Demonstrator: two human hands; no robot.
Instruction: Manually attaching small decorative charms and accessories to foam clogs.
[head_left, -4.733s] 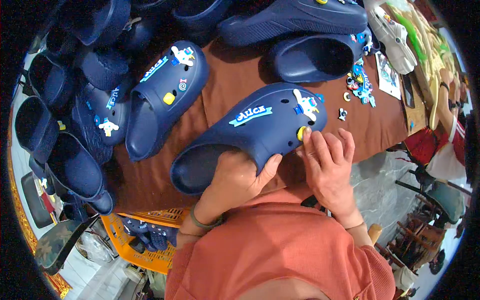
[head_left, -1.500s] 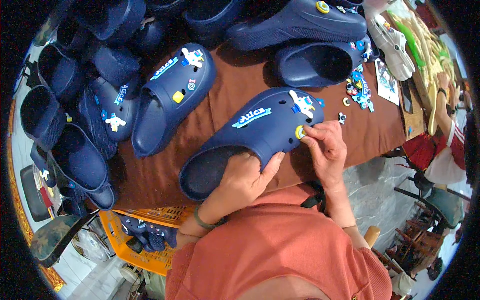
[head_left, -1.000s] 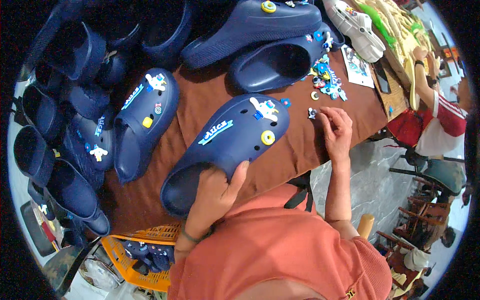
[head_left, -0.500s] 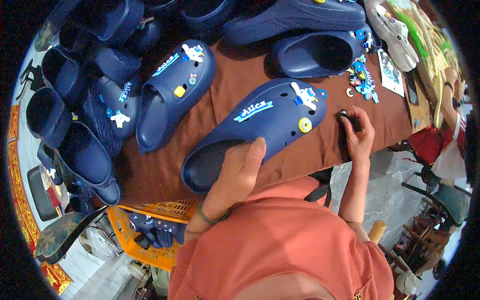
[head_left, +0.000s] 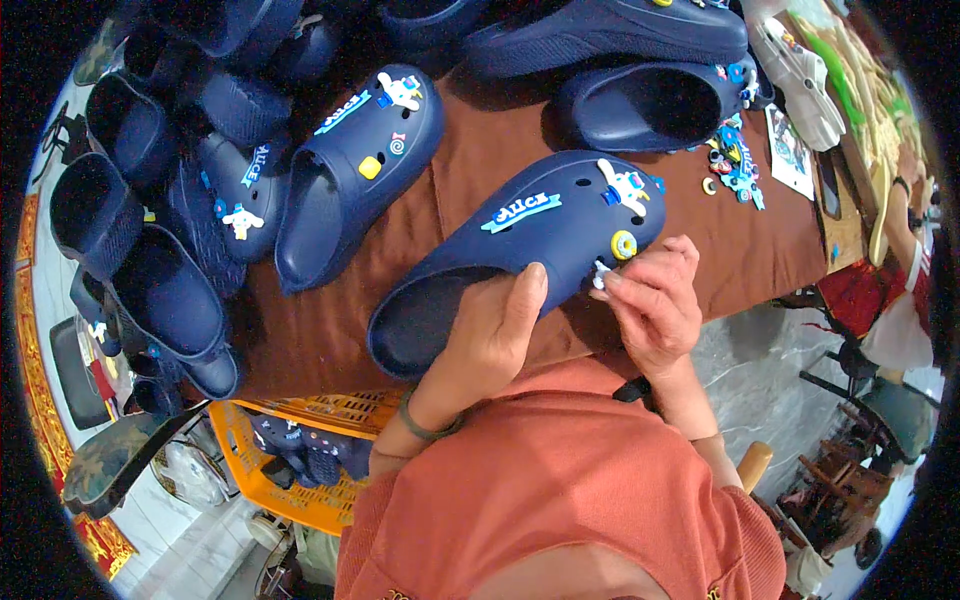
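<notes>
A navy clog [head_left: 440,300] lies at a slant on the brown cloth [head_left: 390,235], its toe toward the far right. My left hand [head_left: 485,335] grips its near side, thumb on top and the other fingers hidden beneath. Between thumb and fingertips my right hand [head_left: 655,305] pinches a small white shoe charm [head_left: 600,275], close against the near side of the clog's toe. Whether the charm's stem sits in a hole I cannot tell. On the clog's upper are a lettered blue-and-white banner charm [head_left: 521,213], a white character charm [head_left: 622,187] and a yellow ring charm [head_left: 623,244].
A second decorated navy clog [head_left: 350,180] lies to the left, with several more heaped beyond it. Loose charms [head_left: 738,170] lie at the right beside a white clog [head_left: 800,80]. Below the table's left edge is an orange crate [head_left: 290,500]. Another person's arm [head_left: 900,225] shows at far right.
My right hand has come left from the cloth to the clog's toe; the white charm now shows in its fingertips. My left hand keeps hold of the clog. The whole view has shifted slightly.
</notes>
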